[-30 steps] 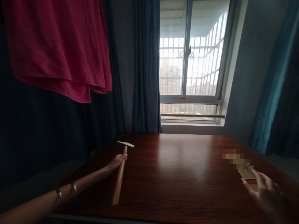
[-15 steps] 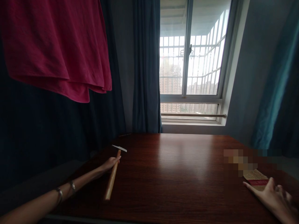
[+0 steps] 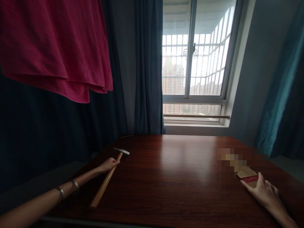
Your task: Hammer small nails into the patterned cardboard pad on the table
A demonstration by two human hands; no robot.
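My left hand (image 3: 109, 164) is closed around the wooden handle of a hammer (image 3: 103, 187), close below its metal head. The hammer lies slantwise over the left part of the brown table, its head pointing away and its handle end towards me. At the right, my right hand (image 3: 265, 189) grips a flat tan piece with a red band (image 3: 249, 179), thumb on the near side and fingers on the far side. The far end of this piece runs into a blurred patch, so its exact kind cannot be made out.
The glossy wooden table (image 3: 175, 183) spreads between the hands. A pink towel (image 3: 59, 53) hangs at the upper left before dark blue curtains (image 3: 149, 69). Behind the table is a barred window (image 3: 193, 63); another curtain (image 3: 275, 104) hangs at the right.
The handle end of the hammer has swung to the left, while its head stays nearly in place. My right hand has moved left with the tan piece.
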